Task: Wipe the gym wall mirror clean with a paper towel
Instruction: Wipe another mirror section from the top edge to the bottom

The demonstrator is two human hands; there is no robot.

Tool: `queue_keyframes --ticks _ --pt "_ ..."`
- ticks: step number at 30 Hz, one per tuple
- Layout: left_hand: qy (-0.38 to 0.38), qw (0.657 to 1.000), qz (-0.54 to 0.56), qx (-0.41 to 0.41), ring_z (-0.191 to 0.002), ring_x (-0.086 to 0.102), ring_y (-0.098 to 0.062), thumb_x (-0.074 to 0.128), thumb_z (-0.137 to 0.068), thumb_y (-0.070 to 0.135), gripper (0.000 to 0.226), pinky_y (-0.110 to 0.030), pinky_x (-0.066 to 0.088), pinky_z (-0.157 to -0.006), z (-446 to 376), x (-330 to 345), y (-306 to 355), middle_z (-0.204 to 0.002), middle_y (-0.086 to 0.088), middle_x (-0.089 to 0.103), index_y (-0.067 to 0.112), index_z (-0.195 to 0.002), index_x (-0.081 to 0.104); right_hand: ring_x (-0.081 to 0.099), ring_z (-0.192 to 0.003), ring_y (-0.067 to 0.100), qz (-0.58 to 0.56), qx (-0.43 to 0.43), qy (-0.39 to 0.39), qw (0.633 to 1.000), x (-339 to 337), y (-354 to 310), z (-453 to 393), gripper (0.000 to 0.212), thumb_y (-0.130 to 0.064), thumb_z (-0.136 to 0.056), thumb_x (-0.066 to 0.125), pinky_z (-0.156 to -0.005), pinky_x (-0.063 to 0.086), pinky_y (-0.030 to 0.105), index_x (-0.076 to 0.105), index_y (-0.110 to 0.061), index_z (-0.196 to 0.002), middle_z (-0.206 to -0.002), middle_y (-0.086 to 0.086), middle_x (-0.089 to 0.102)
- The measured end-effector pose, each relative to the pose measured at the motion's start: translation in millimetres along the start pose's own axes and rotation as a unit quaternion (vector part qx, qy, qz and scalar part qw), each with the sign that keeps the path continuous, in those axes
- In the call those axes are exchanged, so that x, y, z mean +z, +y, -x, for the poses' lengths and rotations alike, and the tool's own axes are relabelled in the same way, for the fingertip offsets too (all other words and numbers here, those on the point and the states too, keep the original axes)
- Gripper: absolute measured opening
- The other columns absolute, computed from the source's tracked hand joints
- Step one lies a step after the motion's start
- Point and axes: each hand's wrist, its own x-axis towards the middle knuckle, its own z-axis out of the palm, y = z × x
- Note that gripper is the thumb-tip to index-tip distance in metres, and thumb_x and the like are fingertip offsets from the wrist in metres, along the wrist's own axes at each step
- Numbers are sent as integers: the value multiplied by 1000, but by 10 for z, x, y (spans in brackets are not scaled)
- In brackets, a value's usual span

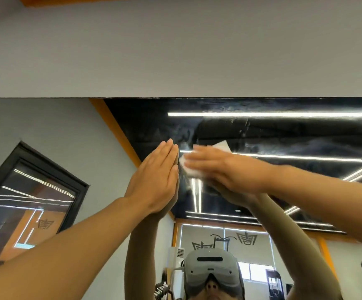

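Note:
The wall mirror (283, 135) fills the lower half of the view, its top edge running under a grey wall. Hazy smears show on the glass near the top. My right hand (221, 167) lies flat with straight fingers, pressing a white paper towel (189, 168) against the glass; a corner of the towel sticks out above the hand. My left hand (156, 180) rests flat on the mirror just left of the towel, fingers straight and together, holding nothing. Both arms reach upward, and their reflections meet them at the glass.
The grey wall (175, 50) sits above the mirror. Reflected in the glass are a dark ceiling with strip lights, an orange trim, a black-framed window (30, 198), gym equipment and my own headset (212, 271).

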Motion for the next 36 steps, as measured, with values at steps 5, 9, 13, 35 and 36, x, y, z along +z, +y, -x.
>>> queue_keyframes --ticks 5,9,13,35,36 --pt "42 999 25 -4 -147 -5 2 14 -97 48 67 -11 -9 -115 52 67 3 -166 8 10 21 -158 16 5 -154 21 -56 179 112 976 -268 324 -593 48 -28 -108 34 -123 3 40 29 -28 -156 -167 -3 15" --pt "58 997 22 -41 -150 -9 -3 15 -95 48 71 -15 -14 -116 38 65 -19 -167 5 2 18 -159 12 2 -154 24 -25 226 143 963 -225 330 -818 52 -15 -107 38 -121 0 35 27 -22 -157 -167 0 13" --pt "58 994 31 -89 -153 -9 -8 12 -92 46 75 -14 -16 -114 63 66 -8 -168 1 -4 15 -160 6 8 -152 12 -68 116 129 982 -35 5 -579 46 -29 -109 33 -117 2 21 34 -25 -154 -164 -5 24" --pt "62 993 49 -92 -153 -3 -8 11 -89 40 74 -12 -11 -113 68 27 -87 -168 5 3 18 -159 12 17 -150 21 -31 137 163 977 -7 -17 -942 43 -18 -107 41 -119 11 29 42 -18 -150 -160 1 33" --pt "70 991 69 -96 -153 0 -8 12 -89 40 73 -13 -7 -114 73 31 -103 -167 6 7 18 -159 16 15 -151 16 -44 108 149 982 49 -64 -816 43 -21 -108 40 -117 8 22 41 -21 -151 -160 -2 33"
